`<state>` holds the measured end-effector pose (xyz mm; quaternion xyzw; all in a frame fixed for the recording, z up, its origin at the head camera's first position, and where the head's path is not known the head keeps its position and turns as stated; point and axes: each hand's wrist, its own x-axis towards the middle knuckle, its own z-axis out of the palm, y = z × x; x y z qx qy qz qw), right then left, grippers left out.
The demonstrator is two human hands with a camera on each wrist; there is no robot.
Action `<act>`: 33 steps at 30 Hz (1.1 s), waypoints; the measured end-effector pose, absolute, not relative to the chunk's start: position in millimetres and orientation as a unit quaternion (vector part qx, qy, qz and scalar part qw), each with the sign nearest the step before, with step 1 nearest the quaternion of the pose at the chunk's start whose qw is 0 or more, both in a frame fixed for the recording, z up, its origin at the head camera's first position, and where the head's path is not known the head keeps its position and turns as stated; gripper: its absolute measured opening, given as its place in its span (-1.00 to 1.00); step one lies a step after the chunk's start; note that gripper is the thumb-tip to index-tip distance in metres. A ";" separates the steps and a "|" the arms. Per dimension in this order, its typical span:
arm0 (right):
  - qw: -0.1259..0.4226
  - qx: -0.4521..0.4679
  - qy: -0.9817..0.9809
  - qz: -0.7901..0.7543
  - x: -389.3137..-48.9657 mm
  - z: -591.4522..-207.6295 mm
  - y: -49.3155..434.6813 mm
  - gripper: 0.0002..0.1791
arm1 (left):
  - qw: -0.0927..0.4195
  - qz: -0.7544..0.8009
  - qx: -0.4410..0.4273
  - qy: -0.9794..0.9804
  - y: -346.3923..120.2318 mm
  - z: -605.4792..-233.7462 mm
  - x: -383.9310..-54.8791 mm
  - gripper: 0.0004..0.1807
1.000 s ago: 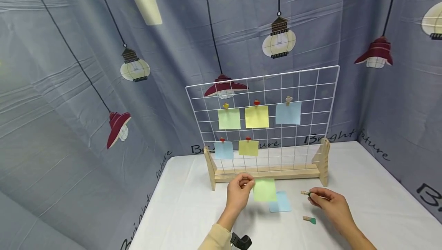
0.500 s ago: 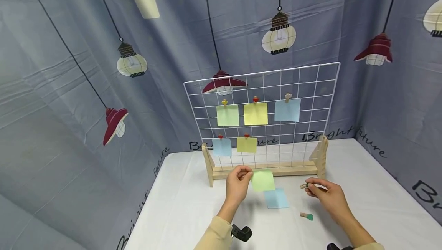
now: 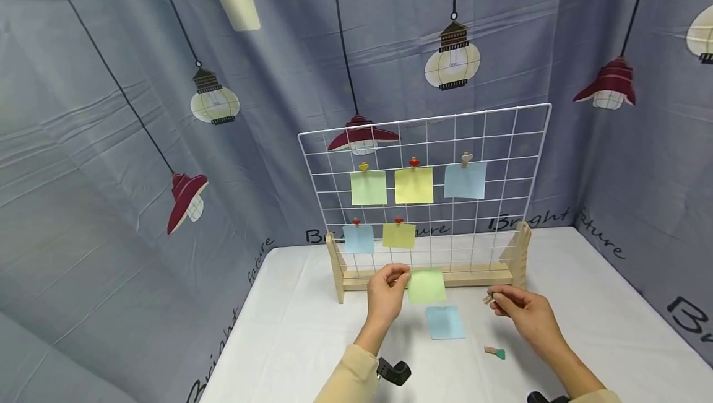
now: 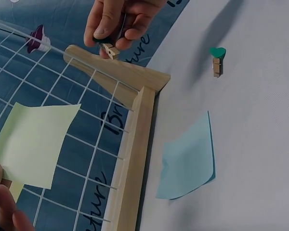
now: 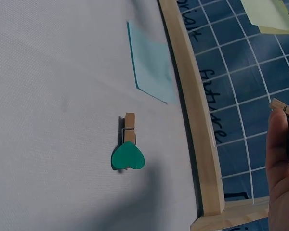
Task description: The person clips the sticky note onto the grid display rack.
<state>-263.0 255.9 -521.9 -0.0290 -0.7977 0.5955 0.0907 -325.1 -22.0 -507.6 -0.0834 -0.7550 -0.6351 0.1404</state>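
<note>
My left hand [image 3: 385,296] pinches a light green sticky note [image 3: 427,285] by its left edge, in front of the wire grid's [image 3: 423,205] wooden base. In the left wrist view the note [image 4: 33,144] faces the camera, its top corners bent a little. To the right, my right hand [image 3: 526,313] holds a small wooden clothespin [image 4: 110,51] between thumb and fingers; its dark head is mostly covered by the fingertips. A blue sticky note [image 3: 445,322] lies on the table between the hands. Nearer me is another clothespin [image 5: 128,154] with a green heart.
On the grid hang a green note [image 3: 369,188], a yellow note [image 3: 414,185] and a blue note [image 3: 465,181] above, with a smaller-looking blue note [image 3: 359,239] and yellow note [image 3: 398,236] below. Heart clothespins hold them. A wooden foot [image 3: 520,255] supports the grid's right end.
My left hand has raised the green note toward the grid, so it no longer overlaps the blue note on the table. My right hand has risen slightly, and its clothespin has turned.
</note>
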 end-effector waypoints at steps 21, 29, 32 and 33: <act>0.080 -0.023 -0.861 0.502 -269.9 -492.0 251.6 -0.59 | 0.156 -0.646 -0.079 -0.743 -0.8 -491.2 -346.5 -0.92; 0.106 -0.002 -0.864 0.493 -275.0 -482.1 248.9 -0.57 | 0.167 -0.642 -0.077 -0.745 7.4 -486.3 -352.8 -0.96; 0.103 0.002 -0.859 0.502 -276.7 -478.8 246.8 -0.57 | 0.164 -0.639 -0.070 -0.748 9.5 -482.9 -354.0 -0.96; 0.100 0.001 -0.858 0.505 -277.4 -477.3 246.1 -0.56 | 0.164 -0.637 -0.068 -0.750 10.3 -481.5 -354.6 -0.96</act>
